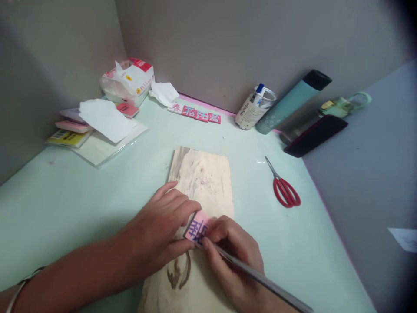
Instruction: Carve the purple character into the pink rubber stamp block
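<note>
A small pink block (197,227) with a dark edge and purple-blue character strokes rests on a pale wooden board (208,174). Its left side is gripped between the thumb and fingers of my left hand (171,217), which leans on the board. My right hand (233,256) is closed in a pen-like grip around a slim grey metal carving tool (260,278). The tool's tip is hidden behind my fingers at the block's right side. Below my left hand, the board carries a dark brown mark (179,271).
Red-handled scissors (286,191) lie to the right. Beyond them stand a can (256,108), a teal bottle (289,102) and a dark phone (316,135). Finished-looking character tiles (201,114) line the back. At left are a tissue pack (128,82) and papers (106,119).
</note>
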Motion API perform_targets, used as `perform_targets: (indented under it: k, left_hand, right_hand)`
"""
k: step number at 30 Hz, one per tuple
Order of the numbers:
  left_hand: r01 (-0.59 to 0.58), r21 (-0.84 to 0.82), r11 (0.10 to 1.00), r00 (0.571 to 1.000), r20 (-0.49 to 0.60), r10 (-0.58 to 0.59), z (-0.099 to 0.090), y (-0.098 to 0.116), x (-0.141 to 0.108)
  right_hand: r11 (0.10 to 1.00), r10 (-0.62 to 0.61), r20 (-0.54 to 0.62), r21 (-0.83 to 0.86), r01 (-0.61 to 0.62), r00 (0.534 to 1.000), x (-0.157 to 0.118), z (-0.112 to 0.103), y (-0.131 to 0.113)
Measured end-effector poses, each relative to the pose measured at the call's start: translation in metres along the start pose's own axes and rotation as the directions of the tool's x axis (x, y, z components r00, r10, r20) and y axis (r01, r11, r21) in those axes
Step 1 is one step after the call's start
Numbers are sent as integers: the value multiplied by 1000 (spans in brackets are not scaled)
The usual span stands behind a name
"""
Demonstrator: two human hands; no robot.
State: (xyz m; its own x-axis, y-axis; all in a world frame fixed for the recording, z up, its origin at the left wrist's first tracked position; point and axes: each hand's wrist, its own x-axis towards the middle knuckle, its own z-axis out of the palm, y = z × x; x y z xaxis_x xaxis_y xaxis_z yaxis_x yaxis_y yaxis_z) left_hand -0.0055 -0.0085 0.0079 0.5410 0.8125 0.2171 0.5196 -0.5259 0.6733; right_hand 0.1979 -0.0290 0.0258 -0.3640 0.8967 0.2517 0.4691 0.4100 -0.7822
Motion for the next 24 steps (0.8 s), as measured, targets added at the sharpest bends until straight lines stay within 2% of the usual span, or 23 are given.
perform_targets:
  k: [4, 13, 18, 21, 24]
  left_hand:
    - [7, 15, 1000, 1000, -20, -6, 2, 1, 0]
    - [13, 28, 1000, 999, -36, -12, 2, 3, 0]
    - [33, 29, 999, 999, -33, -32, 1, 3, 0]
    - [31, 25, 999, 999, -40, -30, 2, 4, 0]
    - [33, 23, 999, 999, -31, -32, 3, 2, -2]
  right_hand:
    - [999, -41, 1, -8, 41, 999, 0, 0, 0]
    - [972, -231, -14, -39, 230, 973, -2, 3, 7]
    - [911, -377, -34, -193, 364, 925, -2, 10, 10]
    - [834, -452, 30, -342, 434, 892, -1, 9, 7]
    - [753, -525, 149, -378, 539, 838, 2, 2, 3]
